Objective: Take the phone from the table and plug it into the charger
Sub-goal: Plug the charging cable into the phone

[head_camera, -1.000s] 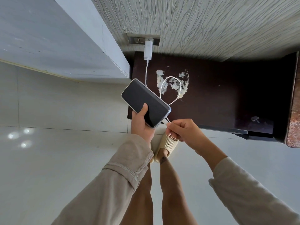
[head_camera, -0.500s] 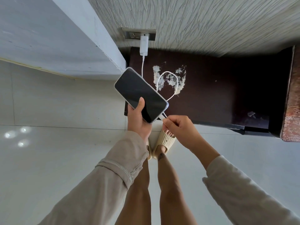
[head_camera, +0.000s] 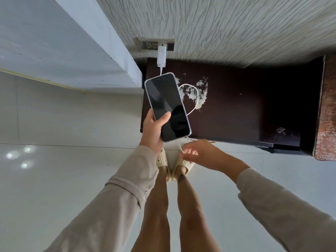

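My left hand [head_camera: 152, 132] grips a black-screened phone [head_camera: 167, 106] in a clear case, held tilted over the left end of a dark wooden table [head_camera: 245, 106]. A white charger [head_camera: 161, 56] sits in a wall socket [head_camera: 151, 44] above the table. Its thin white cable [head_camera: 196, 95] loops over the tabletop and reaches the phone's lower right corner. My right hand [head_camera: 201, 155] hovers just below that corner with its fingers apart; the cable runs down to its fingertips. The hand is blurred.
The table stands against a textured wall, with worn white patches [head_camera: 200, 91] on its top. A white wall corner [head_camera: 116, 51] juts out on the left. A rust-brown surface [head_camera: 325, 115] borders the table on the right. My feet in beige slippers [head_camera: 183, 165] stand on pale floor tiles.
My left hand turned the phone more upright. My right hand, which pinched the cable end at the phone's corner, has dropped lower and spread its fingers.
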Motion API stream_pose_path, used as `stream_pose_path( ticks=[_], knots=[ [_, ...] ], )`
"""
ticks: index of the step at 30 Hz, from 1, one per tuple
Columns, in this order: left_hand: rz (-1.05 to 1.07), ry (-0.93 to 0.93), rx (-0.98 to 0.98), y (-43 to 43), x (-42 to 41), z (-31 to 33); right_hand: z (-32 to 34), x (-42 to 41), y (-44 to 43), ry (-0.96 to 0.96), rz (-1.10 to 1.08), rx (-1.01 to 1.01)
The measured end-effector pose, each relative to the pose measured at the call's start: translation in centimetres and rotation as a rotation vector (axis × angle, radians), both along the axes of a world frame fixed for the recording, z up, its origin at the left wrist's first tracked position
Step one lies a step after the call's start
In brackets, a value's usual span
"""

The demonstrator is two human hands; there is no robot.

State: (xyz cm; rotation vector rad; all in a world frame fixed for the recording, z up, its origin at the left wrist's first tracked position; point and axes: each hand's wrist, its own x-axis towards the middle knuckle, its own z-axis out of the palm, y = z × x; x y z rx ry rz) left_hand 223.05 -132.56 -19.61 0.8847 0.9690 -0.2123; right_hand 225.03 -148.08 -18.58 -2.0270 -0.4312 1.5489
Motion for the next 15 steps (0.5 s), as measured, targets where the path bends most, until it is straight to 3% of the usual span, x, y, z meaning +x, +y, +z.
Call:
stream_pose_path(
  ticks=[2,6,9,12,15],
  knots=[
    [-0.046,0.0,-0.027,0.2,0.0,-0.3,-0.4,-0.4,-1.0,-0.045,0.09,-0.028],
    [-0.039,0.069,-0.13,0.7,0.1,-1.0,-2.1,-0.4,-3.2,-0.315,0.382,-0.115],
    [-0.019,0.168,-0.111,0.7,-0.2,-1.9,-3.2,0.4,-4.3,-0.694,0.553,-0.131],
    [-0.021,0.202,-0.101,0.6,-0.3,-2.8,-4.3,2.0,-5.3,-0.951,0.427,-0.048],
    [-0.027,0.192,-0.136,0.7,0.3,-4.3,-5.8,3.2,-5.5,-0.928,0.36,-0.103]
  ],
)
